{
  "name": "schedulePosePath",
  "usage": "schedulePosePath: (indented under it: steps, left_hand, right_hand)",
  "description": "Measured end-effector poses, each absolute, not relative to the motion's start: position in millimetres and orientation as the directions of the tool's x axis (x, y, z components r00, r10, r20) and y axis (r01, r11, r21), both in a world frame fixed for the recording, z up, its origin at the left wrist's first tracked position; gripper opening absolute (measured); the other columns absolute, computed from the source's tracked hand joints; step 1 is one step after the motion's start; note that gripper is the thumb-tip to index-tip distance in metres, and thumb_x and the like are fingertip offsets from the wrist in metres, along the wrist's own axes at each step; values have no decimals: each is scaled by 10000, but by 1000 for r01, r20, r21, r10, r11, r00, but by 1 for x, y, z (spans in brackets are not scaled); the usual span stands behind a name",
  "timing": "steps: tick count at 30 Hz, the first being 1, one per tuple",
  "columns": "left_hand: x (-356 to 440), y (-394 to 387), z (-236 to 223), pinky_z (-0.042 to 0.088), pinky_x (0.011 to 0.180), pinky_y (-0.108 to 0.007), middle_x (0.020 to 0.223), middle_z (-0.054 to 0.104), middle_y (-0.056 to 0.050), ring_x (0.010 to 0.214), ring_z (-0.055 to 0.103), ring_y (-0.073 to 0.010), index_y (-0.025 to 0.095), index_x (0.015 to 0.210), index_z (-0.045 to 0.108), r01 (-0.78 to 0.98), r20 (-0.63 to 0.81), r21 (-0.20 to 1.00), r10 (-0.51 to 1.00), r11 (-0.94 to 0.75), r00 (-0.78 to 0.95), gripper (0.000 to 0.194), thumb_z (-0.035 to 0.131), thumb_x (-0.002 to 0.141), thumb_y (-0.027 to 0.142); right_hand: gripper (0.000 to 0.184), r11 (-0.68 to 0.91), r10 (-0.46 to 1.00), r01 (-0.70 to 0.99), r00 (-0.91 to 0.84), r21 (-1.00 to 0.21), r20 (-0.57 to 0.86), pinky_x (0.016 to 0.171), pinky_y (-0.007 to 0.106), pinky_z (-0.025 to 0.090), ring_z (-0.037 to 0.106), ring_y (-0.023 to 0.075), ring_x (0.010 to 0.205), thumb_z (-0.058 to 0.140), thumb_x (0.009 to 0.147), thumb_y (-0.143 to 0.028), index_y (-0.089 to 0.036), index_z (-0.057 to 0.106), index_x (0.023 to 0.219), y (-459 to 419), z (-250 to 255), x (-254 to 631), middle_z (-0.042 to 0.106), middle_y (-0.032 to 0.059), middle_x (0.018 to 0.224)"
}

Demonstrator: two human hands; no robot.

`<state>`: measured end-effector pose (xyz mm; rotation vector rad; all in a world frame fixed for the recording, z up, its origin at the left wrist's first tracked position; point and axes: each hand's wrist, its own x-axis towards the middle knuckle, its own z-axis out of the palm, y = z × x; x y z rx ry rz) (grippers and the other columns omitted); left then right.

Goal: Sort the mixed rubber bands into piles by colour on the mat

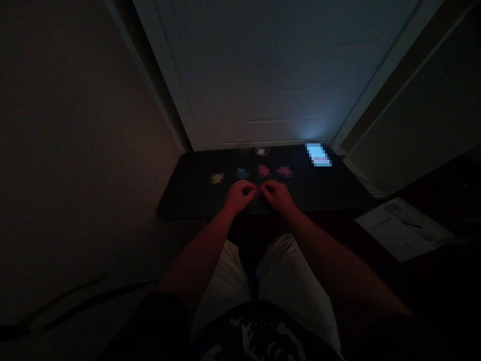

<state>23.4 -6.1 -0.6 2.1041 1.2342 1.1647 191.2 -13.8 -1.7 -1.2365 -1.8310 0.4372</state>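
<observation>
We are listing four small heaps of thin, short pieces on a black table with rounded corners point(319, 195): a pale yellow heap point(217, 178), a blue heap point(242, 173), a reddish-pink heap point(263, 171) and a purplish-pink heap point(284, 172). They are lying in a row beyond the hands, the gaps presumably serving to separate colours. A bright rectangular screen point(318, 155) is glowing at the far right, perhaps as lighting. The left hand point(240, 196) and right hand point(277, 194) are resting close together, fingers bent, thumbs nearing fingertips; in this darkness we are not managing to tell whether either is gripping a piece.
</observation>
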Motion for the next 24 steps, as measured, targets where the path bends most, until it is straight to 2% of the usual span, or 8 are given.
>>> schedulePosePath:
  steps: [14,19,24]
  left_hand:
    - [23,-2,-2,431,800,-283,830,612,-28,836,547,-141,164,718,559,527,471,648,833,-550,290,31,544,742,178]
    - [23,-5,1,436,784,-280,837,611,-30,833,550,-144,165,743,566,570,430,665,871,-482,236,41,535,746,191]
    - [23,-6,2,445,768,-273,841,620,-34,833,560,-145,167,765,587,624,386,694,917,-358,98,74,526,755,207]
  right_hand:
    - [119,436,876,657,-151,-616,459,571,248,362,499,134,603,501,753,-227,-172,597,712,-14,-3,191,578,23,660]
    - [148,422,886,601,-114,-679,450,582,251,384,526,144,627,489,766,-258,-174,611,753,-13,-3,191,607,33,705]
    - [170,364,900,553,-3,-749,435,622,263,406,541,149,652,450,772,-235,-168,606,777,-11,-3,193,616,34,733]
